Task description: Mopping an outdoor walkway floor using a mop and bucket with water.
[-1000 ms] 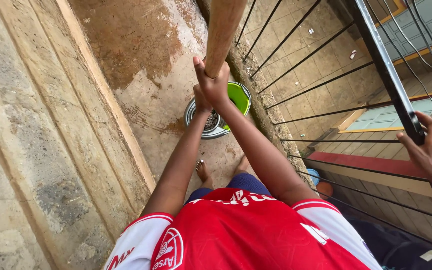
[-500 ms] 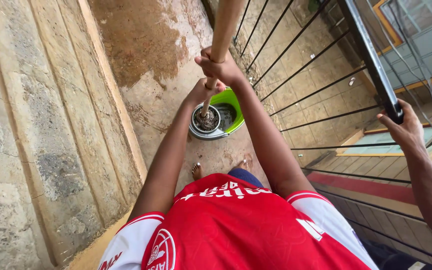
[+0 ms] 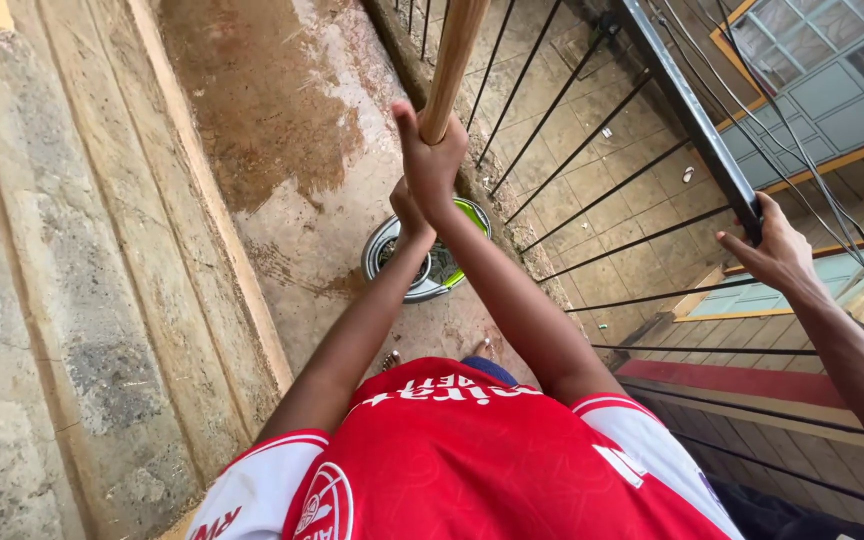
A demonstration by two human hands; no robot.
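While both arms reach forward over the red and white shirt (image 3: 472, 460), the person grips a wooden pole (image 3: 452, 60) with two hands stacked one above the other. The right hand (image 3: 434, 160) is clenched round the pole's shaft, thumb raised along its left side. The left hand (image 3: 409, 215) sits just below and partly behind it; it appears closed on the pole as well, though its fingers are largely hidden. The pole rises steeply out of the top of the view, tilted slightly right; its lower end is concealed behind the hands and forearms.

Directly beneath the hands, a round metal basin (image 3: 384, 250) stands on the wet concrete floor (image 3: 302, 130), with a green container (image 3: 470, 215) resting in it at the right side. Dark contents show in the basin. Bare toes (image 3: 392, 358) are visible near the basin, just above the shirt's edge.

A rough stone wall (image 3: 62, 290) runs along the left. A black metal railing (image 3: 692, 110) borders the right, and another person's hand (image 3: 777, 250) grasps its top rail. Tiled ground lies below, beyond the bars.
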